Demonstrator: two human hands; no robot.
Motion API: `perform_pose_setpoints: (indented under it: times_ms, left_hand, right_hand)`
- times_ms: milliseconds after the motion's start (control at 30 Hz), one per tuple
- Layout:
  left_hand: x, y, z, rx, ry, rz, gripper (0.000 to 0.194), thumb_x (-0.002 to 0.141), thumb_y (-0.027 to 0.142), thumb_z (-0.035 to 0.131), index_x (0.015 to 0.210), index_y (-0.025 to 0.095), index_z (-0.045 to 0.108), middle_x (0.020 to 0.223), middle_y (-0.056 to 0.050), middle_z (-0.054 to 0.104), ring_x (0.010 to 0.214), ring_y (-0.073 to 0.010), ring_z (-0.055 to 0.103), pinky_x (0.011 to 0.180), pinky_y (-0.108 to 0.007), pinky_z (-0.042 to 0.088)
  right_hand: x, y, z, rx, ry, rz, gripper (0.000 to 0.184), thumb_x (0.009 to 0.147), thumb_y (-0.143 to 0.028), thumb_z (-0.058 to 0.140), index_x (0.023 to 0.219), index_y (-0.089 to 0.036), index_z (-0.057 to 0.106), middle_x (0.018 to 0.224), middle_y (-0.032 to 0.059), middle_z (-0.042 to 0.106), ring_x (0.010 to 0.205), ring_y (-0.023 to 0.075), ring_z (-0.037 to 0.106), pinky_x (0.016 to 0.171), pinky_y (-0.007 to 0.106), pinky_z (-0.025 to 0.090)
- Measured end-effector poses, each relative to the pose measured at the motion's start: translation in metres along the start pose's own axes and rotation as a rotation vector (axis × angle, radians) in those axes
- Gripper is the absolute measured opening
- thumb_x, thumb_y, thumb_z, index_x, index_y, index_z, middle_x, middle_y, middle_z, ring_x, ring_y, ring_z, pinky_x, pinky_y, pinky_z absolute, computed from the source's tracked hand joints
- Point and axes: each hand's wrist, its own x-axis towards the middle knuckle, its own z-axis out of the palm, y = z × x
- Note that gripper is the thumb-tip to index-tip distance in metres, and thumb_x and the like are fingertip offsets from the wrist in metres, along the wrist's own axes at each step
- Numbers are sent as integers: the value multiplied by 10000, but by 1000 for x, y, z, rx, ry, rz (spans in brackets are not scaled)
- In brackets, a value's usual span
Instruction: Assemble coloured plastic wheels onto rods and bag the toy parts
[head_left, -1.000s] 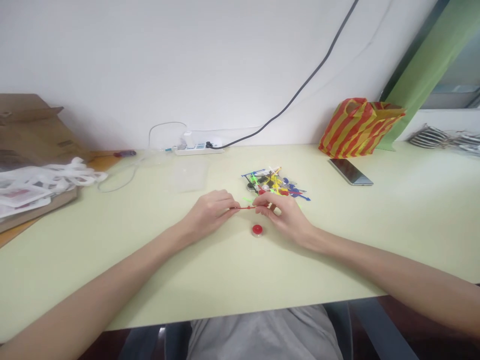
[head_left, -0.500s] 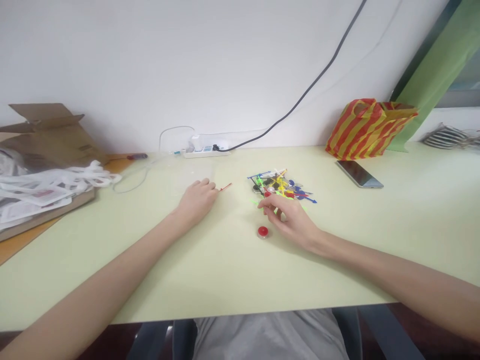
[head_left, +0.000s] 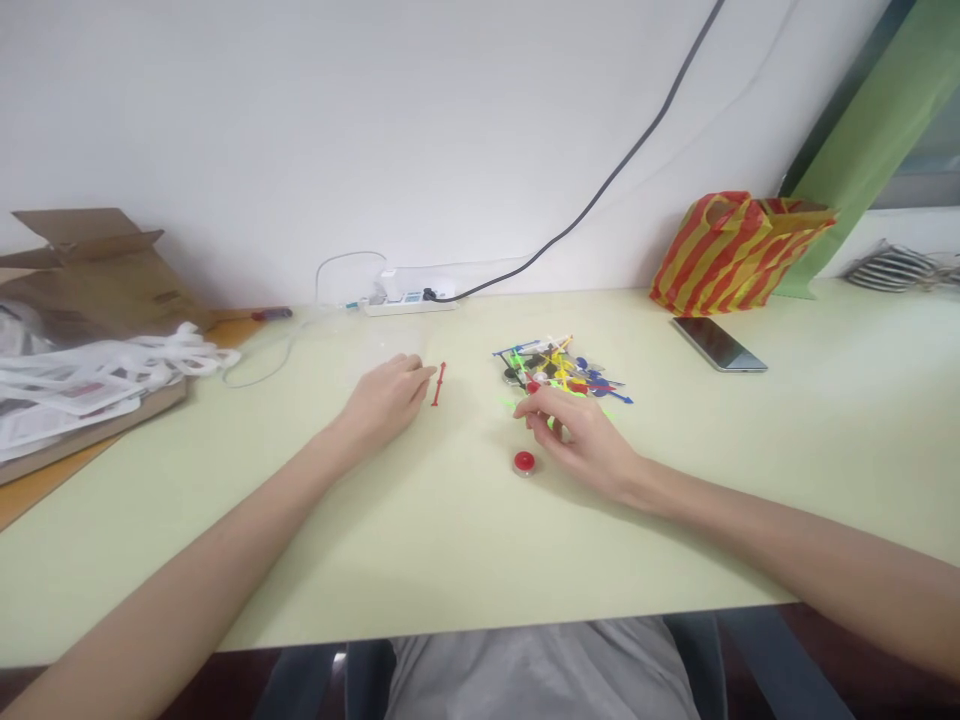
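— Where's the red stick [head_left: 439,383]?
— On the table [head_left: 450,540], just off the left hand [head_left: 386,395] — released.
— The right hand [head_left: 581,435]?
— Curled by the pile [head_left: 559,368]; its grip is hidden.

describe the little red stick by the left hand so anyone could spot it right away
On the pale green table, look just ahead of the left hand, between it and the pile of coloured plastic pieces. The red stick lies flat and alone off that hand's fingertips, apart from the pile. Unlike the round red cap by the right hand, it is thin and straight.
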Motion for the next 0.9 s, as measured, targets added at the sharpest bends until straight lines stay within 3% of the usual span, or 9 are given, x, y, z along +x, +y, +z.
perform_pose_setpoints:
  times_ms: [133,433,633,900]
  left_hand:
    - [3,-9,6,-114,48,8,417,1055,281,363,1209,191,740,1224,-111,712,1094,-285,662,856,-421,522]
    - [15,-15,28,-235,35,23,348,1001,372,482,1023,222,795,1253,-91,757,1206,-323,659,1025,-504,520]
    - [15,-29,29,-361,7,17,376,982,458,506,1075,249,803,1304,-61,756,1311,-305,625,1122,-497,489]
    - [11,-47,27,-519,-25,-122,440,922,569,561,1123,264,807,1381,-53,719,1303,-301,644,1156,-456,480]
  right_hand:
    - [0,1,0,-13,-35,-11,250,934,-24,487,1014,-187,658,940,45,680,774,150,618,659,257,440]
    - [1,0,-1,-46,-83,-47,240,942,-26,481,955,-184,662,932,56,686,781,158,605,673,266,418]
    - [1,2,-1,-67,-96,-31,252,930,-23,483,953,-189,671,953,59,694,802,167,612,679,271,417]
    - [3,8,-2,-90,-105,30,272,895,7,494,949,-193,670,963,47,701,773,155,611,660,265,395]
